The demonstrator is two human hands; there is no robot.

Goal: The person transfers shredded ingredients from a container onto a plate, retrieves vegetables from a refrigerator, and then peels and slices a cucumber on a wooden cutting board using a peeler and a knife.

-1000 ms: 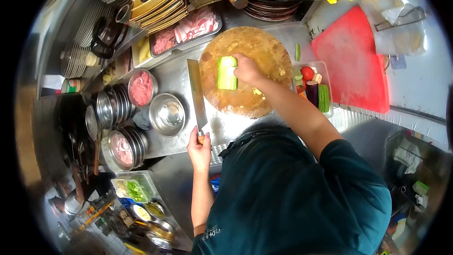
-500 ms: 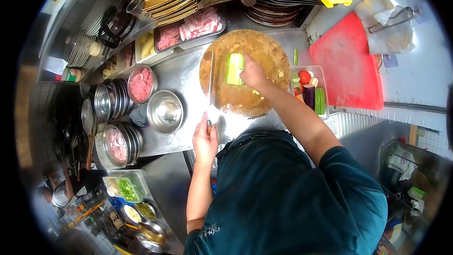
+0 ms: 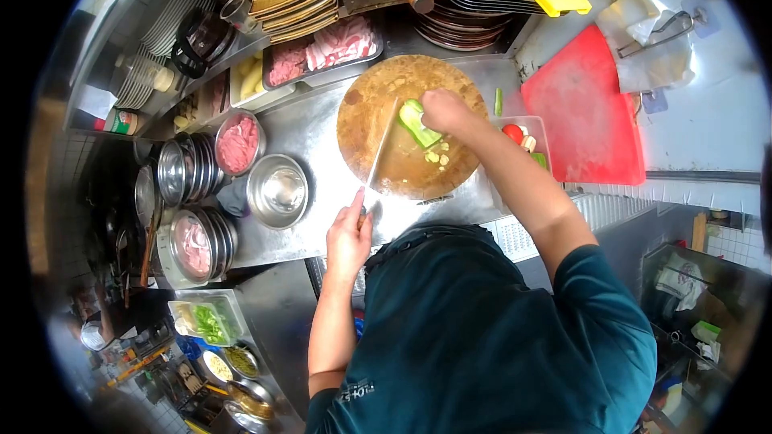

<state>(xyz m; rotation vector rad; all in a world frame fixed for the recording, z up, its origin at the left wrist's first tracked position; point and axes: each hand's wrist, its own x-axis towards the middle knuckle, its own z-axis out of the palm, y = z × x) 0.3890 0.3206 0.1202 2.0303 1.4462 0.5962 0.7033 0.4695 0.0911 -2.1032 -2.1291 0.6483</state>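
Observation:
A round wooden chopping board (image 3: 362, 100) lies on the steel counter. On it is a light green vegetable piece (image 3: 416, 124), whose exact kind I cannot tell. My right hand (image 3: 446, 112) is closed on the upper right end of the piece, with its fingertips partly hidden. My left hand (image 3: 348, 239) is wrapped round the handle of a knife (image 3: 383, 143). The blade slants across the board just left of the piece, seen nearly edge-on. Small pale green scraps (image 3: 435, 157) lie below the piece.
A steel bowl (image 3: 277, 191) and a bowl of raw meat (image 3: 238, 143) stand left of the board. To the right are a plastic tub of vegetables (image 3: 542, 145) and a red cutting board (image 3: 583, 112). A meat tray (image 3: 342, 42) and stacked plates (image 3: 462, 28) sit behind.
The knife has tilted, its tip swinging right towards the vegetable piece. My right hand has shifted right and turned the piece aslant. More scraps show on the board.

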